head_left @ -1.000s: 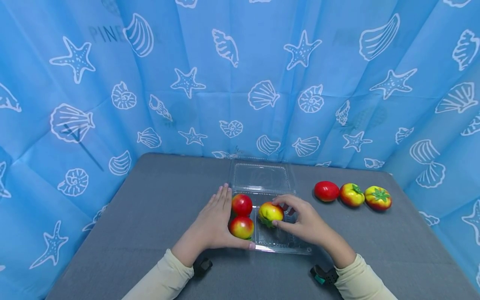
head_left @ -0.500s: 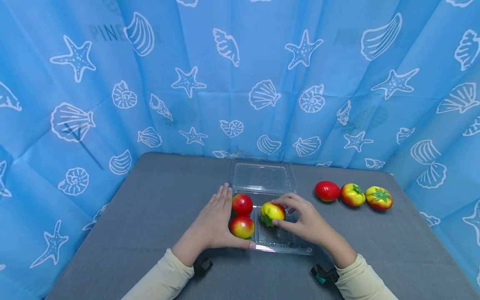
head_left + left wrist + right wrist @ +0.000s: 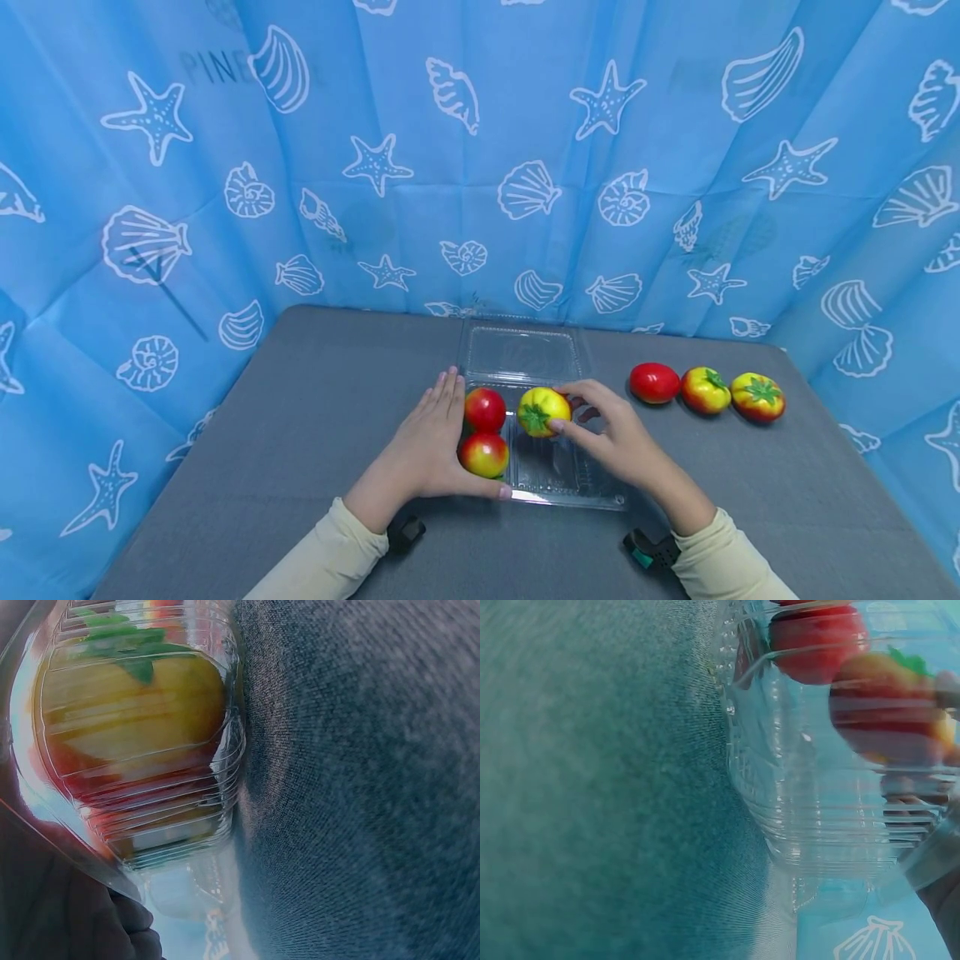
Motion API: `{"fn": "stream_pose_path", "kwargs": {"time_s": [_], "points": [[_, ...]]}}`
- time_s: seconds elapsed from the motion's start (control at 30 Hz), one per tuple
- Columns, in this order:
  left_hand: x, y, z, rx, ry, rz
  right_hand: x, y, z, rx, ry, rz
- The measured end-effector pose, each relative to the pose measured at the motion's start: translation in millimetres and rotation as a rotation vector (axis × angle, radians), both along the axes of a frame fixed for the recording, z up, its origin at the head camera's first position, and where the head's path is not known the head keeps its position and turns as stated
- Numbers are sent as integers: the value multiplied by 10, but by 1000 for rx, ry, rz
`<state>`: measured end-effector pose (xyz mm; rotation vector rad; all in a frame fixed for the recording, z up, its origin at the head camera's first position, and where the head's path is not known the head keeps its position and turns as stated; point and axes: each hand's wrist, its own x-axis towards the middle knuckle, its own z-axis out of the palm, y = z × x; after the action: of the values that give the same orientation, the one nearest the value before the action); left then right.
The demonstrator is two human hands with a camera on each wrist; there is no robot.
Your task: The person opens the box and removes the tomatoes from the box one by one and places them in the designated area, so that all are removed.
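Observation:
My right hand (image 3: pixel 618 437) pinches a yellow-and-red tomato (image 3: pixel 538 413) with a green leafy cap, thumb in front and fingers behind. It is above the right part of a clear plastic clamshell box (image 3: pixel 547 483). My left hand (image 3: pixel 426 446) lies straight-fingered along the box's left side, its thumb at the front edge. Two fruits sit in the left compartment: a red tomato (image 3: pixel 484 409) behind and a red-yellow tomato (image 3: pixel 483 454) in front. In the right wrist view, the held tomato (image 3: pixel 885 705) shows through the box wall.
A red oval fruit (image 3: pixel 654 383) and two yellow-red tomatoes, one in the middle (image 3: pixel 705 391) and one at the right end (image 3: pixel 757 397), stand in a row on the grey table (image 3: pixel 330 375). The box's lid (image 3: pixel 525 352) lies open toward the blue curtain (image 3: pixel 420 217).
My right hand has moved the held tomato slightly up and away from me, tipping its green cap more toward the camera. My left hand and the fruits in the box have stayed put.

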<state>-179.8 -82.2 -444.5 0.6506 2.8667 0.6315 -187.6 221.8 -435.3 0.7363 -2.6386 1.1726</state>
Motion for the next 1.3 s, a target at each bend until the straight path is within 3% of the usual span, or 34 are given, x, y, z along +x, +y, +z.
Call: {"fn": "stream_pose_path", "kwargs": {"time_s": [0.57,1.07,1.3], "points": [[22,-18,10,15,19,9,-44,60,9,-75,11,-64],[16,31,-21,11,42,-11,12,263,114,-162,17,-72],[15,-8,-23,13,37,-7,34,316,127,-154,27,-99]]}}
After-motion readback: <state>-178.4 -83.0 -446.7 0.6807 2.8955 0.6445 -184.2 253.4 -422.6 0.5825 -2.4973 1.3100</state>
